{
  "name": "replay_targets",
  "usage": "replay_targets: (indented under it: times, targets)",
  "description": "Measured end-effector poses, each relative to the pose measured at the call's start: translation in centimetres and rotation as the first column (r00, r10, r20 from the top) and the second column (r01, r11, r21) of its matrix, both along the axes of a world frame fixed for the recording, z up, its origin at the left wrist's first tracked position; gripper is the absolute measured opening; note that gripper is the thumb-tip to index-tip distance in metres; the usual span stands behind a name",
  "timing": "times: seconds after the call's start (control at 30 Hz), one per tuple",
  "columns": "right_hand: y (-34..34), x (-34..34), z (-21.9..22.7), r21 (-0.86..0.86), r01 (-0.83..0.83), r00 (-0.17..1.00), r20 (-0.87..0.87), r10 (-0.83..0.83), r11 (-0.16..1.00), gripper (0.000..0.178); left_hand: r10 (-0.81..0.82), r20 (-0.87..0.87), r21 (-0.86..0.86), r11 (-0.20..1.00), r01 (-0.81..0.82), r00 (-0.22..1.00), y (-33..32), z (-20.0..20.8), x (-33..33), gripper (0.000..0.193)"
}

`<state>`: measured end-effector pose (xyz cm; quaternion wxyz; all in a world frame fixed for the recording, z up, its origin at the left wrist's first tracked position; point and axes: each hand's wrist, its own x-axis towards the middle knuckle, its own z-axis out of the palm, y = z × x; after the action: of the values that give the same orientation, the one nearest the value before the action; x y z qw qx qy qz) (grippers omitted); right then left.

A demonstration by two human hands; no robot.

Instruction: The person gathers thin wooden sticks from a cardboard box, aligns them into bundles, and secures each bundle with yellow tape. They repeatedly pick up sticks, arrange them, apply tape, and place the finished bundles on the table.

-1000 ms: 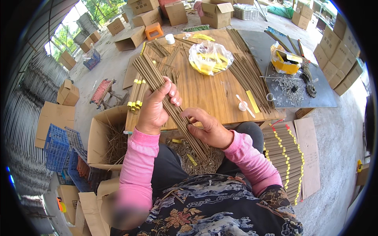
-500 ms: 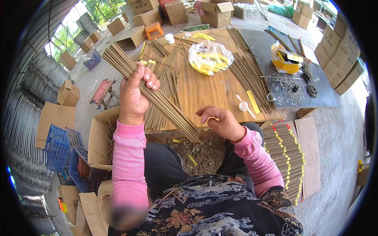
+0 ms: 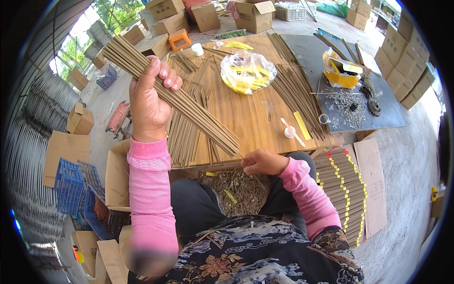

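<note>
We are holding one bundle of slim, straight brown sticks [image 3: 199, 117] in our left hand [image 3: 150, 97]; our right hand [image 3: 264, 162] is curling narrow, contents unclear.

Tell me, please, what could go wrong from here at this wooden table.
The slanting bundle of brown sticks in the left hand shows no tie, so some might slide out. Loose sticks lie beneath it on the wooden table, so any dropped could get mixed in. The right hand is near the small white cup and could knock it.
</note>
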<state>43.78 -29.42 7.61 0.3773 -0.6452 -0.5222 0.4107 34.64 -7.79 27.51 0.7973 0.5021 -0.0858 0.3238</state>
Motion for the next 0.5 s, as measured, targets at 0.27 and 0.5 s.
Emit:
replay_targets:
  times: [0.27,0.5]
  targets:
    - [0.6,1.3,1.3,0.415,0.487,0.873,-0.194,-0.448,0.769,0.062,0.080,-0.067,0.112,0.991,-0.073,0.995,-2.1,-2.1,2.2,0.012]
    - [5.6,-0.3,6.1,0.548,0.462,0.848,-0.045,-0.527,0.697,0.064,0.112,-0.119,0.191,0.978,-0.088,0.987,-5.2,-7.3,4.5,0.015]
